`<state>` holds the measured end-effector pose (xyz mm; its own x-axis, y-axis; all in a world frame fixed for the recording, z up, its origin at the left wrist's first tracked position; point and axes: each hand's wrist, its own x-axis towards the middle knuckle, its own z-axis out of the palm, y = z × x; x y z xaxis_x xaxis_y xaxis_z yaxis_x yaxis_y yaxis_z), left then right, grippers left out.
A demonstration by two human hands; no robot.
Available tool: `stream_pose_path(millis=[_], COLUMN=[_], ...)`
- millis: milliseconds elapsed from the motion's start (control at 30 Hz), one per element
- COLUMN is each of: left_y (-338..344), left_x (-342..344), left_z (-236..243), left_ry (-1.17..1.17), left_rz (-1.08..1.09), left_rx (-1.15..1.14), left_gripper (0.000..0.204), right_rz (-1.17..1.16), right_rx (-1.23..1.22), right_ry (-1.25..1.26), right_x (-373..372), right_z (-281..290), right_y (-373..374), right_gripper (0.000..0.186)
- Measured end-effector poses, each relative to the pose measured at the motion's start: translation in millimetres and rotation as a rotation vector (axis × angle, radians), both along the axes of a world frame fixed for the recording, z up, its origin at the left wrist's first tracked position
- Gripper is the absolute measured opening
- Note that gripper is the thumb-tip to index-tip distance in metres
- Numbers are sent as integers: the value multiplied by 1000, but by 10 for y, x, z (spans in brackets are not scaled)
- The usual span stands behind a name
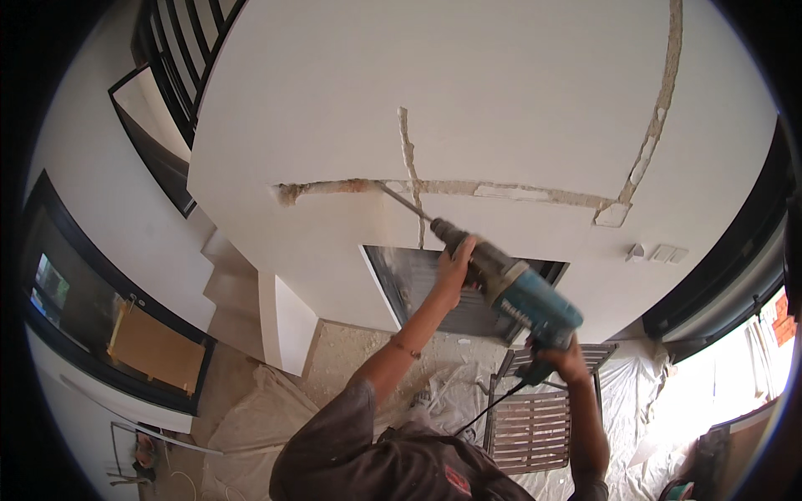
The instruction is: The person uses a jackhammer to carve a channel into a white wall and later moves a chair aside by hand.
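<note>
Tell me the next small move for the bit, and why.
I'd probably nudge the bit slightly rightward along the horizontal groove. It ends just left of the vertical groove, where the surface looks paler than the reddish patch beside it, and the left hand and right hand both hold the power tool.

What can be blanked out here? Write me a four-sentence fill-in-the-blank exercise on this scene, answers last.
The left hand and right hand share one drill; nearer its bit is the ____ hand.
The bit points at a groove in a wall coloured ____.
The chair has a seat of parallel ____.
In the picture, the wall plates sit to the ____ of the dark-framed opening.
Missing words: left; white; slats; right.
</note>
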<state>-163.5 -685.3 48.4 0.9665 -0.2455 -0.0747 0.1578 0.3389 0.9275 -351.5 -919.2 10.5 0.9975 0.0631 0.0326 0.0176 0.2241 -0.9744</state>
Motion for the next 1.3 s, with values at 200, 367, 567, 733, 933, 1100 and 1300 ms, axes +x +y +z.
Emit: stream_pose_path(millis=[200, 367, 567, 733, 933, 1100, 1300], left_y=[385, 424, 532, 551, 331, 137, -253], left_x=[-614, -727, -471, -311, -184, -78, 111], left_z=[-78, -122, -123, 13, 5, -16, 38], left_ry=[-38, -67, -74, 11, -114, -56, -4], left_rz=[-102, -95, -170, -255, -150, -156, -132], left_rx=[24, 46, 49, 56, 65, 3, -33], left_gripper=[56, 64, 64, 60, 54, 52, 54], right_rz=[-145, -251, -225, -229, -224, -235, -118], right_rx=[-16, -168, -236, -89, -48, 18, 76], right_ry=[120, 74, 203, 277, 228, 236, 191], right_x=[-969, -1197, -1149, -901, -674, -408, 90], right_z=[-274, -451, -713, -133, -93, -149, -257], right_y=[735, 1006, 1076, 1001, 717, 294, -294], right_gripper=[49, 36, 76, 47, 37, 40, 32])
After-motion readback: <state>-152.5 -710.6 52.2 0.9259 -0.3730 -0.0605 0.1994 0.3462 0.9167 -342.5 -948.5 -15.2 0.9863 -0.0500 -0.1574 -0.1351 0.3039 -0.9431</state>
